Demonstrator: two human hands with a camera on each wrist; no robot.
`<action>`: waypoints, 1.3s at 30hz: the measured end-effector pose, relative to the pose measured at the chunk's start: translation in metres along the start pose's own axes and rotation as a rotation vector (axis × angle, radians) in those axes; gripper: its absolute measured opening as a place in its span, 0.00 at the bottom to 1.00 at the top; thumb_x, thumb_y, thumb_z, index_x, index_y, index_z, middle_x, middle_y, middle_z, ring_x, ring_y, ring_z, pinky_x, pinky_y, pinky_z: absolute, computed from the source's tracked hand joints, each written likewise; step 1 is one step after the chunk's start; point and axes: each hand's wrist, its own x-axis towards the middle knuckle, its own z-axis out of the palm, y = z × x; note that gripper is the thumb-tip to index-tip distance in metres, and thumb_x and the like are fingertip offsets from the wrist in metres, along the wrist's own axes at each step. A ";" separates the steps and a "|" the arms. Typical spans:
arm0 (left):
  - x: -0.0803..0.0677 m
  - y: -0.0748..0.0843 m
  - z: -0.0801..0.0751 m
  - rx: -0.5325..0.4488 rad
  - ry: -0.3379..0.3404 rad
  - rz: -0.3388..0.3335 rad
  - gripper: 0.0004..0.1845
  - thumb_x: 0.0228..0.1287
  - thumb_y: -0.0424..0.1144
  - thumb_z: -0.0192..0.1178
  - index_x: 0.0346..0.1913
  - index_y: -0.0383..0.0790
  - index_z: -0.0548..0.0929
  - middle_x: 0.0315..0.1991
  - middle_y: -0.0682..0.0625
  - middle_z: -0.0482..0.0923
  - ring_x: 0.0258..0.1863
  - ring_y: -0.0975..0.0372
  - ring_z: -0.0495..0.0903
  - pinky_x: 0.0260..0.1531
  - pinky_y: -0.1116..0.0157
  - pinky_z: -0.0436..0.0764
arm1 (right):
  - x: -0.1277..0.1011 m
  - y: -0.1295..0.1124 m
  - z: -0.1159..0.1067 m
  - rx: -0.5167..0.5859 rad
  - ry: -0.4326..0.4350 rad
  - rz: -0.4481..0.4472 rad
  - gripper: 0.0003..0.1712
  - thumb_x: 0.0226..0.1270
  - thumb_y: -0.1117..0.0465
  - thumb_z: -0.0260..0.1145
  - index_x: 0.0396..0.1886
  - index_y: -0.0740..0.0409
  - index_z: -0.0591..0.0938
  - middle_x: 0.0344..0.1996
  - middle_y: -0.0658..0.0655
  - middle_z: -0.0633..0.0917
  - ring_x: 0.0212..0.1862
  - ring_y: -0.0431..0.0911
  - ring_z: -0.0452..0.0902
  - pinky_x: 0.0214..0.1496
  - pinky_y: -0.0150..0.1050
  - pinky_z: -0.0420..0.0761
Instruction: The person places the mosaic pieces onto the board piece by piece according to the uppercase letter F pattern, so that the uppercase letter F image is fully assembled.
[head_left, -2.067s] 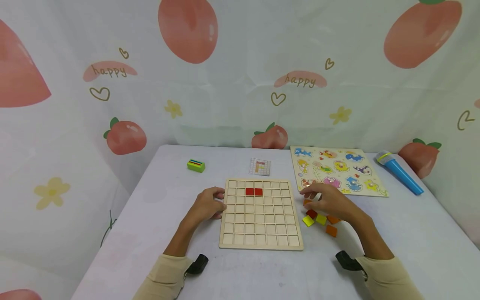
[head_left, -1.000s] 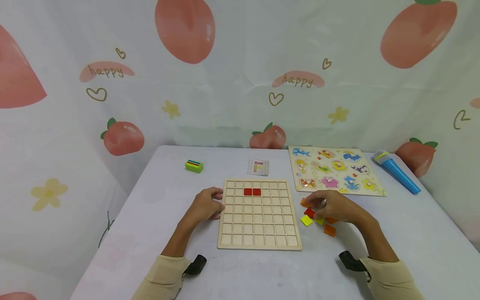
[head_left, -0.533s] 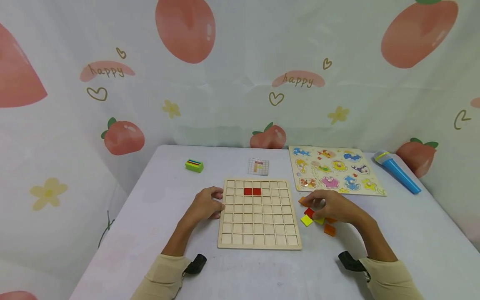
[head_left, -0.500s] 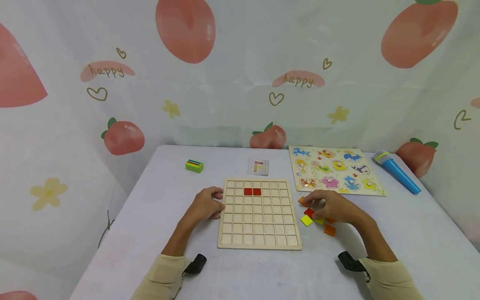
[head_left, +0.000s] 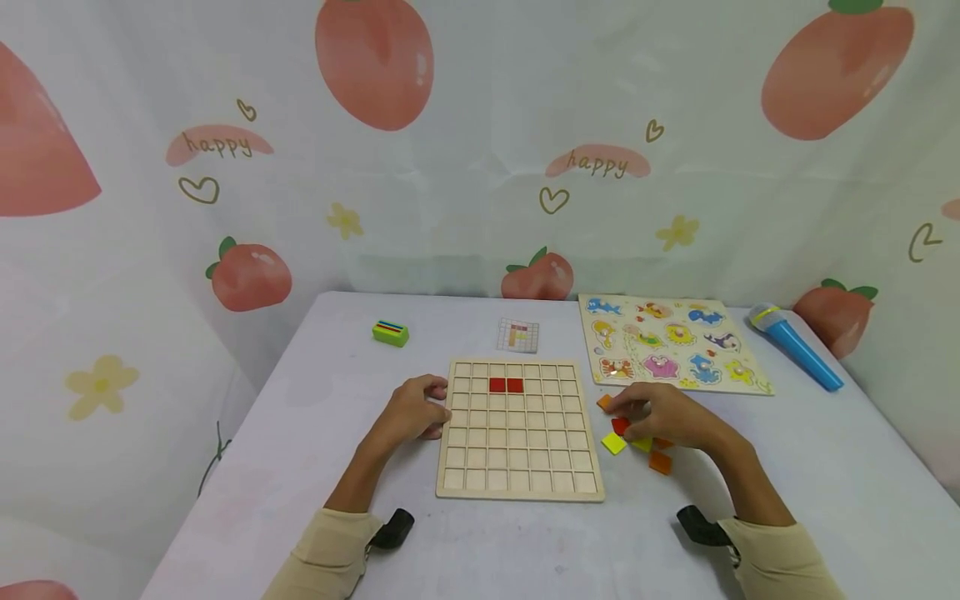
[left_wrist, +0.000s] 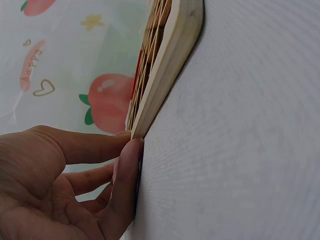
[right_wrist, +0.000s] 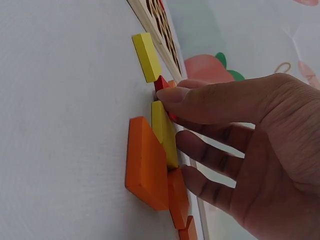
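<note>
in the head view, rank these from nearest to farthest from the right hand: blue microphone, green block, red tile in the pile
1. red tile, at the right hand
2. blue microphone, far right
3. green block, far left

Two red tiles (head_left: 506,384) sit in the grid board (head_left: 519,487); by the right-hand fingers (head_left: 628,406), two yellow tiles (head_left: 613,442) show.

Pale, matt wooden grid board (head_left: 519,433) – smooth painted tiles (right_wrist: 150,160) – on a matt tablecloth (head_left: 337,400).

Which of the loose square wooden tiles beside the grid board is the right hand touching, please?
The small red square tile, under the right hand fingertips; the yellow and orange tiles lie untouched.
</note>
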 end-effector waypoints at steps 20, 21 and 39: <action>0.000 0.001 -0.001 -0.009 0.003 -0.004 0.29 0.62 0.24 0.67 0.68 0.32 0.79 0.54 0.42 0.78 0.37 0.59 0.82 0.30 0.66 0.89 | -0.004 0.003 -0.005 -0.058 0.015 0.055 0.18 0.58 0.63 0.79 0.50 0.57 0.90 0.46 0.55 0.85 0.48 0.50 0.78 0.50 0.45 0.86; -0.001 0.001 -0.001 -0.009 0.003 -0.004 0.29 0.62 0.24 0.67 0.68 0.33 0.79 0.54 0.42 0.78 0.37 0.60 0.82 0.30 0.66 0.89 | -0.004 0.003 -0.005 -0.057 0.014 0.057 0.18 0.59 0.63 0.79 0.51 0.57 0.90 0.46 0.55 0.85 0.48 0.50 0.77 0.50 0.45 0.86; -0.001 0.000 0.001 -0.006 0.008 0.000 0.30 0.62 0.25 0.66 0.69 0.33 0.78 0.55 0.43 0.78 0.39 0.59 0.82 0.30 0.66 0.88 | 0.001 -0.002 -0.002 -0.070 0.053 0.026 0.22 0.61 0.57 0.77 0.54 0.61 0.89 0.41 0.53 0.84 0.44 0.48 0.76 0.41 0.37 0.81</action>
